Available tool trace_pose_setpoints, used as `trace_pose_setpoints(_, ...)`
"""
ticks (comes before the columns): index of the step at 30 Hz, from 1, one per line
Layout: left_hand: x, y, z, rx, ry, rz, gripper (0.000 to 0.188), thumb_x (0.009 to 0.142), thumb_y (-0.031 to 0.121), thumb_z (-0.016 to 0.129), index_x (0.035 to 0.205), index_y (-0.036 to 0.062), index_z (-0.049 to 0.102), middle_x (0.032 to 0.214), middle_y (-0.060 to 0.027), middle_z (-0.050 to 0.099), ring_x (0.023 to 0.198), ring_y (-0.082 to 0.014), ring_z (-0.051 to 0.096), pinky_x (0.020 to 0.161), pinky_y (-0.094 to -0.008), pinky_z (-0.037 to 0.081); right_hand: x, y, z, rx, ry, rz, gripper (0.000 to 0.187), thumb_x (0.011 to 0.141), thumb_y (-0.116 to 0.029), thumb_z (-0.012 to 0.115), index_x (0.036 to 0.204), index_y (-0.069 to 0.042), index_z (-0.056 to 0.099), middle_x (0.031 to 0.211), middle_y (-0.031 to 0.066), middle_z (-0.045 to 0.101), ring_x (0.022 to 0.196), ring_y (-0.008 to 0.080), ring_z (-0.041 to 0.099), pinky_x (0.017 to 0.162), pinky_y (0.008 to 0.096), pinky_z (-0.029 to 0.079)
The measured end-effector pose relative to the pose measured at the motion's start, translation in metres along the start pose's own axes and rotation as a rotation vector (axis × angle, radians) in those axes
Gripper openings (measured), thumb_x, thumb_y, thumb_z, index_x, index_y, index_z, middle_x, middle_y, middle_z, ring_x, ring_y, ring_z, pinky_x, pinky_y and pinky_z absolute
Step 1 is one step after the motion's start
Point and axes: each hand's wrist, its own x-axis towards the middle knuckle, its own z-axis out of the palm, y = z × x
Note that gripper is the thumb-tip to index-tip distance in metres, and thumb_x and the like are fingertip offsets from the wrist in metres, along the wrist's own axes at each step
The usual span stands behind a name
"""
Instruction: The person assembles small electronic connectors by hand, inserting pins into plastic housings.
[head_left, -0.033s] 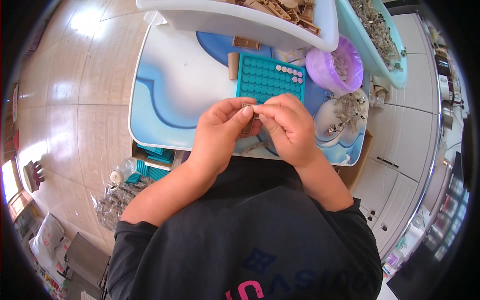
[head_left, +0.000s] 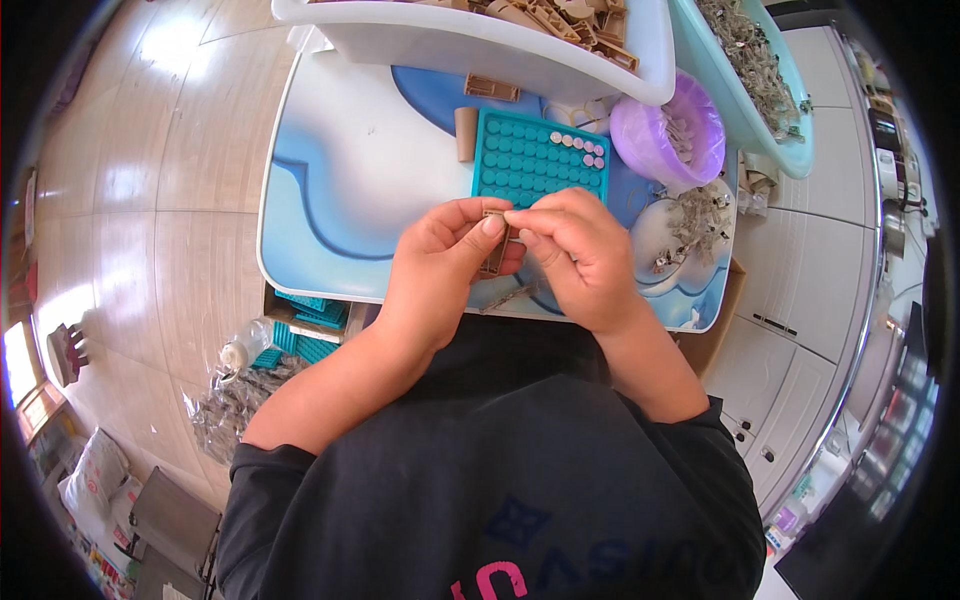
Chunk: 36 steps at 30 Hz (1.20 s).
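Observation:
Over the table's near edge, my left hand (head_left: 432,262) is closed around a brown hollow plastic part (head_left: 493,260), held upright between thumb and fingers. My right hand (head_left: 585,262) meets it from the other side, thumb and forefinger pinched at the part's upper end. Whatever small thing lies between those right fingertips is hidden. Just beyond both hands lies a teal tray (head_left: 510,185) with rows of round hollows. Several pale pink and white discs (head_left: 577,146) sit in its far right hollows. Left of the tray stands another brown plastic part (head_left: 465,134), and a further brown part (head_left: 492,88) lies behind it.
A white bin (head_left: 480,45) of brown parts stands at the back. A purple lined basket (head_left: 640,150) and a pale green tub (head_left: 735,90) of metal-and-clear pieces are to the right. Loose small pieces (head_left: 692,222) lie below the basket. Teal trays (head_left: 312,315) sit in a box lower left.

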Motion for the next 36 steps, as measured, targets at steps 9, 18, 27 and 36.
trace_pose_setpoints(9, 0.001, -0.002, -0.002, 0.038, -0.028, -0.037, 0.022, 0.093, 0.014, 0.051, 0.109, -0.0004, 0.054, 0.094, -0.0104, 0.063, 0.079, -0.0161, 0.062, 0.073, -0.0299, 0.053, 0.087, 0.005, -0.057, -0.295, 0.220, -0.147, 0.010, 0.076, -0.006, 0.068, 0.085, -0.004, 0.065, 0.075, 0.0082, 0.061, 0.065, 0.0173, 0.058, 0.057, 0.0272, 0.045)
trace_pose_setpoints(18, 0.002, 0.001, -0.002, 0.012, -0.025, -0.045, 0.030, 0.093, 0.014, 0.051, 0.117, -0.0037, 0.049, 0.096, -0.0105, 0.062, 0.083, -0.0169, 0.062, 0.077, -0.0305, 0.052, 0.186, -0.028, -0.039, -0.753, -0.423, 0.283, 0.028, 0.070, -0.025, 0.067, 0.089, -0.004, 0.068, 0.090, 0.0192, 0.065, 0.086, 0.0308, 0.062, 0.076, 0.0382, 0.049)
trace_pose_setpoints(27, 0.001, 0.001, -0.002, 0.003, 0.009, -0.033, 0.027, 0.094, 0.015, 0.048, 0.116, -0.0012, 0.052, 0.096, -0.0118, 0.062, 0.084, -0.0188, 0.062, 0.078, -0.0326, 0.052, 0.165, -0.022, -0.052, -0.146, -0.067, 0.348, 0.028, 0.077, -0.016, 0.065, 0.100, 0.000, 0.061, 0.090, 0.0154, 0.064, 0.084, 0.0284, 0.062, 0.074, 0.0358, 0.048)
trace_pose_setpoints(36, -0.007, 0.001, -0.001, -0.047, -0.091, -0.051, 0.023, 0.095, 0.017, 0.046, 0.108, -0.0008, 0.052, 0.096, -0.0096, 0.061, 0.085, -0.0170, 0.062, 0.077, -0.0319, 0.053, 0.011, -0.006, -0.003, 0.148, -0.017, 0.356, 0.027, 0.077, -0.010, 0.070, 0.102, -0.001, 0.062, 0.089, 0.0034, 0.057, 0.065, 0.0072, 0.053, 0.058, 0.0198, 0.044)
